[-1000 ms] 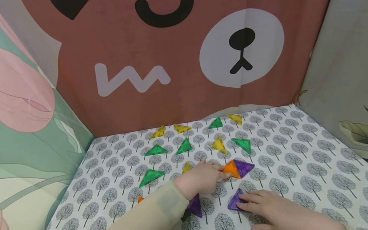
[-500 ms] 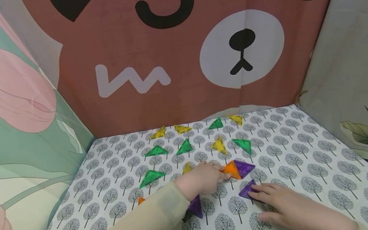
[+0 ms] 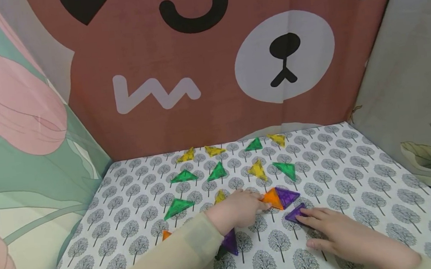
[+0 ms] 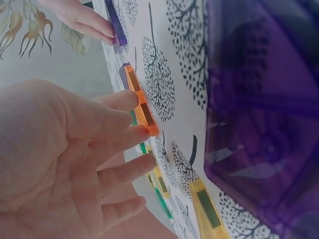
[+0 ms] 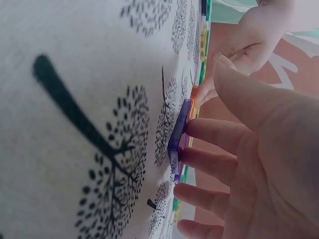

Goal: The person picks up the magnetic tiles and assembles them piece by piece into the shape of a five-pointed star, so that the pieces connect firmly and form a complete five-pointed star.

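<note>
My left hand [image 3: 242, 208] rests its fingertips on an orange triangle tile [image 3: 273, 199], whose right side touches a purple triangle tile [image 3: 288, 197]. Just in front of that pair, my right hand [image 3: 333, 232] presses extended fingertips on a second purple triangle [image 3: 296, 213], lying flat with a narrow gap to the pair. In the left wrist view the left hand [image 4: 75, 149] has its fingers loosely bent at the orange tile [image 4: 141, 102]. The right wrist view has the right hand's [image 5: 254, 149] spread fingers touching the purple tile [image 5: 180, 132].
Green [image 3: 183, 176] and yellow [image 3: 257, 170] triangle tiles lie spread over the back and middle of the tree-print cloth [image 3: 357, 173]. Another purple tile [image 3: 230, 242] and an orange tile [image 3: 165, 234] lie partly hidden by the left sleeve [image 3: 172, 253]. A bear-print curtain [image 3: 142, 128] stands behind.
My right hand has slid the purple triangle away from me and to the right, closer to the orange and purple pair. The left hand has stayed in place on the orange tile.
</note>
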A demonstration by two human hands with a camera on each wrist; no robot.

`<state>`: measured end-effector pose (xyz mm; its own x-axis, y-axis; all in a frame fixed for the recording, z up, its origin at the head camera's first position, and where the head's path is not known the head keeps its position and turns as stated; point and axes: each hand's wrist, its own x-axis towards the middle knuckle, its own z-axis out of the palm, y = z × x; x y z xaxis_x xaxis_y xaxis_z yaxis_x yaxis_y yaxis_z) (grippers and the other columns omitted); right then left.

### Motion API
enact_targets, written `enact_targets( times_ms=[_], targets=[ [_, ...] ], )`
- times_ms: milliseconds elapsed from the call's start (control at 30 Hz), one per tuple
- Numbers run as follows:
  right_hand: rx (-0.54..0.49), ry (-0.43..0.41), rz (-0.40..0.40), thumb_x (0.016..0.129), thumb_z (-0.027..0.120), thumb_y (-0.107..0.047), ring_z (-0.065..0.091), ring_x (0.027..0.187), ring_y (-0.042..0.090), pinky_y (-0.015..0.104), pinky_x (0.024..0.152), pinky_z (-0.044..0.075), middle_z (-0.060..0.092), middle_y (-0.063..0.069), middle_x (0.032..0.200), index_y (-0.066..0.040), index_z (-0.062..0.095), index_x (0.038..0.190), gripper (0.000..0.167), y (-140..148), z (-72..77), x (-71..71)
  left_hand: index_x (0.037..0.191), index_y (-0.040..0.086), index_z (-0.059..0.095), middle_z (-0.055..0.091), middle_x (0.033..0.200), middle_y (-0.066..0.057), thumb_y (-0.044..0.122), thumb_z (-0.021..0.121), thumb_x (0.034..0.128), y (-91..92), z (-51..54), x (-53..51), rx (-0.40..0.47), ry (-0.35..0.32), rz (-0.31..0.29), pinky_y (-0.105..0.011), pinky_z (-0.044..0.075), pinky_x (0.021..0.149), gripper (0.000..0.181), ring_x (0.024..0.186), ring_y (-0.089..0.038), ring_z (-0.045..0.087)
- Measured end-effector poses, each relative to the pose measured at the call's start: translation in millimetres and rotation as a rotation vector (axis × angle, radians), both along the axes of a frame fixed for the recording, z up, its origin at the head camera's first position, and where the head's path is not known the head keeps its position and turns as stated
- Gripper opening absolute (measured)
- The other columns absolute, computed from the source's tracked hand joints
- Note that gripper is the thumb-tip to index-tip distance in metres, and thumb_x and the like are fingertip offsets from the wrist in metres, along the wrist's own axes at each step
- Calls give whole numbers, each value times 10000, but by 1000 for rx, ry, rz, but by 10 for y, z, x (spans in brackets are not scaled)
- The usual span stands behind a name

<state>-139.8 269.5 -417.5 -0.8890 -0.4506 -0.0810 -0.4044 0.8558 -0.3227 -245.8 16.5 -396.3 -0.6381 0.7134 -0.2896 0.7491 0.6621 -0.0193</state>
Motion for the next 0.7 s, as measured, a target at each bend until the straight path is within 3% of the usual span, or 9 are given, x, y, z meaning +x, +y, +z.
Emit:
enact_targets(
  times_ms=[567,700],
  targets=[
    [8,28,-7,892,511,-677,409,1320,452,690,1032,314,458,173,1466,-137,528,1441,771,-7,0,-82,1443,403,480,408,1519,84,179,651,950,-7,25,6,31,-16,2,-470,230,1172,568,1414,-132,329],
    [10,42,-13,890,501,-684,413,1315,459,685,1028,327,446,187,1473,-132,517,1449,785,9,-33,-112,1435,408,487,415,1512,92,118,691,899,4,44,12,27,-24,13,-467,229,1173,643,1406,-125,340]
  ],
)
